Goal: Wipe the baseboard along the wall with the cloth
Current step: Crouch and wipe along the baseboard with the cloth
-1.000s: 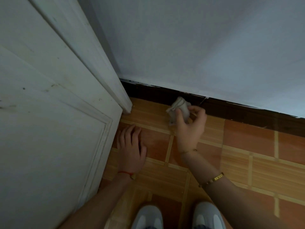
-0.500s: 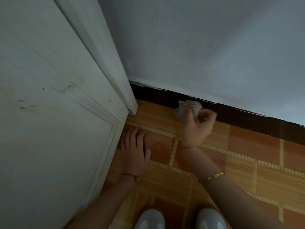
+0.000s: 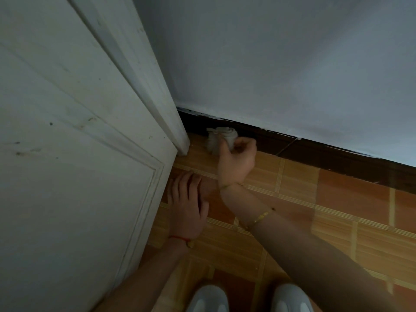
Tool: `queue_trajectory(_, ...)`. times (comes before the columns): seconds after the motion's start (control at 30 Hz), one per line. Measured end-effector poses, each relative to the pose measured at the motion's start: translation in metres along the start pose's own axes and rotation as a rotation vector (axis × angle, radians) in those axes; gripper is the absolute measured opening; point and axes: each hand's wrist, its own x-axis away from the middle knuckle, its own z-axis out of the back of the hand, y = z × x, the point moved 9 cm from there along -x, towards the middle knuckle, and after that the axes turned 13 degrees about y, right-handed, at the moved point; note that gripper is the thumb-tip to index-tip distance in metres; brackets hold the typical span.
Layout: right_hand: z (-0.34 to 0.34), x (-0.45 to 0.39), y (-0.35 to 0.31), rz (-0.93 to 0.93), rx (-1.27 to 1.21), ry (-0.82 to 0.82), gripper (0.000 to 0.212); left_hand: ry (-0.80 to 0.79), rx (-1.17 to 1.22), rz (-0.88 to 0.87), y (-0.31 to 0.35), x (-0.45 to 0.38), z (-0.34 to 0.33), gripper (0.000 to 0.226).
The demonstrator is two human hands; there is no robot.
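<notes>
One view, head cam. Right hand (image 3: 236, 163) grips a bunched pale cloth (image 3: 219, 140), pressing it against the dark baseboard (image 3: 326, 154) at the far left end, just beside the white door frame (image 3: 157, 97). Cloth is wadded, no clear long axis. Baseboard runs left-far to right-near along the wall (image 3: 292, 64). Left hand (image 3: 186, 208) lies flat, fingers straight, on the tiled floor (image 3: 337, 210). No readable writing.

This is a room in a home, seen at floor level: a white panelled door (image 3: 74, 176) with scuff marks, a plain pale painted wall (image 3: 281, 64), a dark baseboard (image 3: 337, 158) with uneven paint edges, and orange-brown patterned floor tiles (image 3: 349, 199).
</notes>
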Motion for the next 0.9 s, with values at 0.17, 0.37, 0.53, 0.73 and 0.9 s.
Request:
queue_trajectory(0.17, 0.054, -0.029, 0.003, -0.067, -0.085, 0.162, 0.030, 0.012, 0.007, -0.002, 0.002, -0.001, 0.002, 0.051)
queue_trajectory(0.37, 0.032, -0.012, -0.008, -0.111, -0.106, 0.121, 0.031, 0.014, -0.003, -0.002, 0.002, 0.000, 0.001, 0.050)
queue_trajectory(0.53, -0.006, 0.010, -0.023, -0.184, -0.116, 0.011, 0.033, -0.022, -0.015, 0.013, 0.001, 0.000, 0.000, 0.051)
queue_trajectory(0.73, 0.053, -0.026, -0.010, -0.162, -0.151, 0.130, 0.031, -0.035, -0.002, 0.032, 0.002, 0.000, 0.000, 0.052)
queue_trajectory(0.9, 0.077, -0.035, -0.010, -0.198, -0.225, 0.207, 0.039, -0.025, 0.004, 0.021, 0.002, -0.001, 0.001, 0.052)
